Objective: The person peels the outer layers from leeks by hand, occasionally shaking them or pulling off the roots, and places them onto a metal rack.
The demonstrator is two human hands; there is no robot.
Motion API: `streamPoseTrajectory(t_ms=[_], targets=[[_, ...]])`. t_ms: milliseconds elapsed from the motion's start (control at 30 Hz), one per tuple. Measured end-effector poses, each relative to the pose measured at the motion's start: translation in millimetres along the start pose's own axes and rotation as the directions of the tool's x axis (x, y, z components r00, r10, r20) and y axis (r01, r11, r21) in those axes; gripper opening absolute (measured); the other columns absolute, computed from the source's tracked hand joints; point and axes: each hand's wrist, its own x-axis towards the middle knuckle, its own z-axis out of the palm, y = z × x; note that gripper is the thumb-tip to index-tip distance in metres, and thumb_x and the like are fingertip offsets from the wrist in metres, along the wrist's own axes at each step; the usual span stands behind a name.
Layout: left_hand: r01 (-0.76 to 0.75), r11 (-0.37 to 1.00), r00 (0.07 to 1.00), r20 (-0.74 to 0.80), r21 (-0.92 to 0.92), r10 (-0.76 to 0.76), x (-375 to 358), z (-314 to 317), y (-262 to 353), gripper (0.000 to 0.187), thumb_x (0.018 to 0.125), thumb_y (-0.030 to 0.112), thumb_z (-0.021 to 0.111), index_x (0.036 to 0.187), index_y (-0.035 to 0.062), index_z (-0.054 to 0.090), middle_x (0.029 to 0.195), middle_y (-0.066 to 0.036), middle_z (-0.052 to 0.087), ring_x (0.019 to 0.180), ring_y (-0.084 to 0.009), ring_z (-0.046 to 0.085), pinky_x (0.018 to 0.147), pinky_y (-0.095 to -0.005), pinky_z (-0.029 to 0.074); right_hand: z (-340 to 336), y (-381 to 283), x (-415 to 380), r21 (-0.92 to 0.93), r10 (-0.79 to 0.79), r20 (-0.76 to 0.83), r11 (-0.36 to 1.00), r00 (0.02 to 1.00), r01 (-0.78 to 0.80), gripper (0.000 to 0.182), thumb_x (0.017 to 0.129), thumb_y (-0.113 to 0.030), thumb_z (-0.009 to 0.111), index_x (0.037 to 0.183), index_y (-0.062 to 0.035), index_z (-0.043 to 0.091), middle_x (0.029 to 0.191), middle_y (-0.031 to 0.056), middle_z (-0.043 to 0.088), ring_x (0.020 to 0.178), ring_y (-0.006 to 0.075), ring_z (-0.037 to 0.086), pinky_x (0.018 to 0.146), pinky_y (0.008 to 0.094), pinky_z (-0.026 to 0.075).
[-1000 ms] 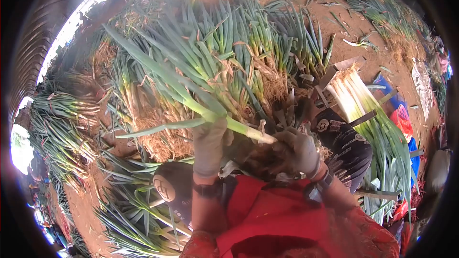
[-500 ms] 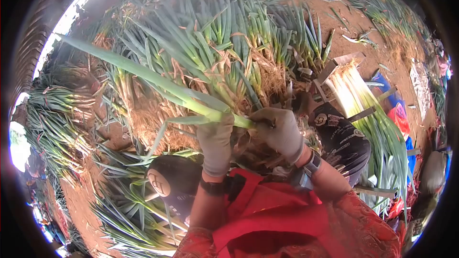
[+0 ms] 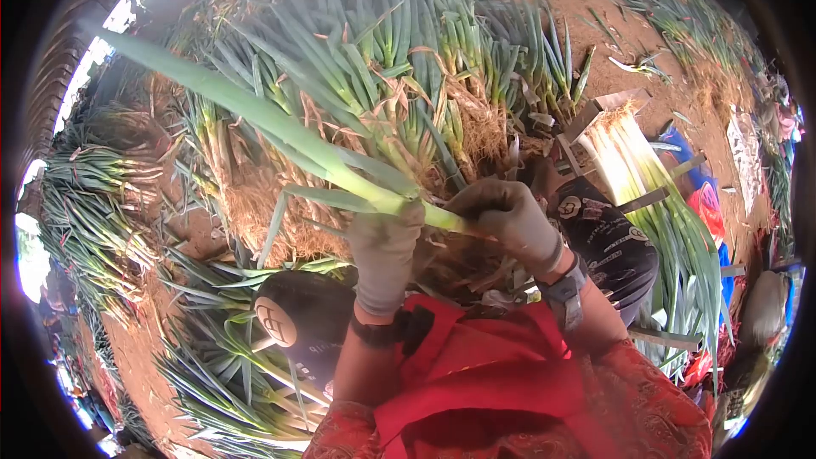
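A long green onion lies slantwise in front of me, its broad leaves reaching to the upper left. My left hand, in a pale work glove, is closed round the stalk just below where the leaves fork. Farther down the stalk, toward the lower end, my gloved right hand is closed with its fingers pinched against it. That lower end is hidden behind the right hand. Loose husks and peeled skins lie beneath both hands.
Large bundles of untrimmed green onions with roots stand ahead. A rack at right holds cleaned white-stemmed green onions. More green onions lie at left and beside my left knee. Bare soil shows at the upper right.
My right hand has shifted slightly right along the stalk, away from my left hand. The left hand has moved a little right and down, still gripping the green onion.
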Motion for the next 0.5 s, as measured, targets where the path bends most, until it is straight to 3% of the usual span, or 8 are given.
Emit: streamPoseTrajectory(t_ms=[67, 100, 200, 300, 367, 400, 500], targets=[[-0.083, 0.996, 0.996, 0.041, -0.036, 0.084, 3.9, -10.7, -12.3, 0.010, 0.090, 0.001, 0.065, 0.099, -0.0035, 0.064, 0.088, -0.005, 0.064, 0.074, -0.0119, 0.061, 0.064, -0.0270, 0.053, 0.9, 3.6, 2.3, 0.145, -0.047, -0.051, 0.988, 0.998, 0.054, 0.026, 0.076, 0.000, 0.061, 0.101, 0.0039, 0.070, 0.084, 0.0025, 0.067, 0.074, 0.0079, 0.061, 0.067, 0.0233, 0.049], [-0.124, 0.991, 0.990, 0.061, -0.054, 0.127, 5.1, -13.6, -15.8, 0.010, 0.090, 0.001, 0.065, 0.098, -0.0034, 0.064, 0.087, -0.005, 0.064, 0.074, -0.0121, 0.061, 0.063, -0.0270, 0.053, 4.3, -1.0, -0.1, 0.138, -0.014, -0.051, 0.990, 0.999, 0.021, 0.028, 0.075, 0.001, 0.061, 0.101, 0.0039, 0.069, 0.084, 0.0022, 0.067, 0.073, 0.0077, 0.061, 0.066, 0.0230, 0.049], [-0.068, 0.994, 0.997, -0.030, 0.082, 0.071, -0.8, 3.0, -2.0, 0.008, 0.090, 0.001, 0.064, 0.096, -0.0035, 0.063, 0.086, -0.006, 0.064, 0.075, -0.0128, 0.061, 0.065, -0.0264, 0.052, 16.4, -12.4, -7.8, 0.063, 0.067, -0.059, 0.996, 0.996, -0.063, 0.029, 0.075, 0.001, 0.061, 0.102, 0.0038, 0.069, 0.084, 0.0018, 0.067, 0.070, 0.0077, 0.061, 0.063, 0.0228, 0.049], [0.040, 0.966, 0.999, 0.014, -0.257, -0.038, 0.4, -3.9, -9.5, 0.008, 0.088, 0.000, 0.066, 0.095, -0.0027, 0.063, 0.086, -0.005, 0.064, 0.076, -0.0117, 0.061, 0.065, -0.0258, 0.052, 14.0, -5.1, -3.7, -0.084, 0.086, -0.045, 0.992, 0.995, -0.089, 0.024, 0.077, -0.001, 0.061, 0.099, 0.0031, 0.069, 0.084, 0.0022, 0.068, 0.069, 0.0085, 0.061, 0.062, 0.0234, 0.049], [-0.052, 0.997, 0.998, -0.027, 0.063, 0.054, -1.6, 0.4, -4.6, 0.009, 0.087, -0.001, 0.067, 0.095, -0.0030, 0.063, 0.087, -0.005, 0.064, 0.077, -0.0117, 0.062, 0.065, -0.0260, 0.052, 4.0, -0.3, -4.3, -0.104, 0.085, 0.003, 0.991, 0.996, -0.084, 0.020, 0.080, -0.004, 0.061, 0.097, 0.0029, 0.070, 0.084, 0.0028, 0.068, 0.070, 0.0088, 0.061, 0.062, 0.0236, 0.049], [-0.093, 0.970, 0.994, -0.039, 0.222, 0.104, -2.0, 1.5, -2.4, 0.009, 0.086, -0.002, 0.067, 0.094, -0.0031, 0.063, 0.088, -0.006, 0.065, 0.077, -0.0117, 0.062, 0.066, -0.0261, 0.052, 0.9, 2.8, -4.0, -0.031, 0.052, 0.017, 0.998, 0.999, -0.051, 0.021, 0.081, -0.004, 0.061, 0.098, 0.0029, 0.069, 0.085, 0.0030, 0.067, 0.072, 0.0087, 0.061, 0.064, 0.0233, 0.049], [-0.151, 0.959, 0.988, 0.079, 0.240, 0.136, -0.8, -10.8, -1.5, 0.011, 0.085, -0.003, 0.067, 0.094, -0.0032, 0.062, 0.089, -0.006, 0.064, 0.078, -0.0131, 0.062, 0.068, -0.0270, 0.053, -9.2, 14.2, -5.6, 0.138, -0.009, -0.011, 0.990, 1.000, 0.010, 0.023, 0.083, -0.006, 0.061, 0.104, 0.0030, 0.067, 0.090, 0.0039, 0.067, 0.078, 0.0087, 0.060, 0.068, 0.0225, 0.048]])
